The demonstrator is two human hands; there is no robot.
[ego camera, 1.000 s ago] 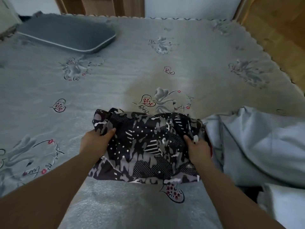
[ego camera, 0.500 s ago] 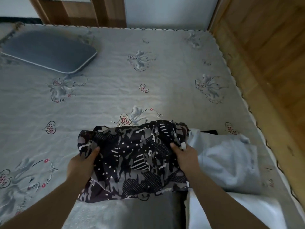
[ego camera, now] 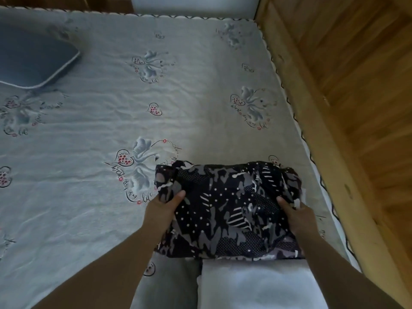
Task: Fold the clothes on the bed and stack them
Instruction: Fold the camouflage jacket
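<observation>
A folded dark patterned garment, black and grey with white dots, is at the bed's right side. My left hand grips its left edge, thumb on top. My right hand grips its right edge the same way. The garment covers the pale grey clothing seen earlier; only a white sliver shows at its right edge. A folded white cloth lies just in front of it, at the near edge of the view.
The grey bedspread with swan and heart prints stretches to the left and back. A dark grey pillow lies at the far left. A wooden wall runs along the bed's right edge.
Both hands carried the folded patterned garment to the right, from the bed's middle onto the pale clothes by the wooden wall. The view swung right with it.
</observation>
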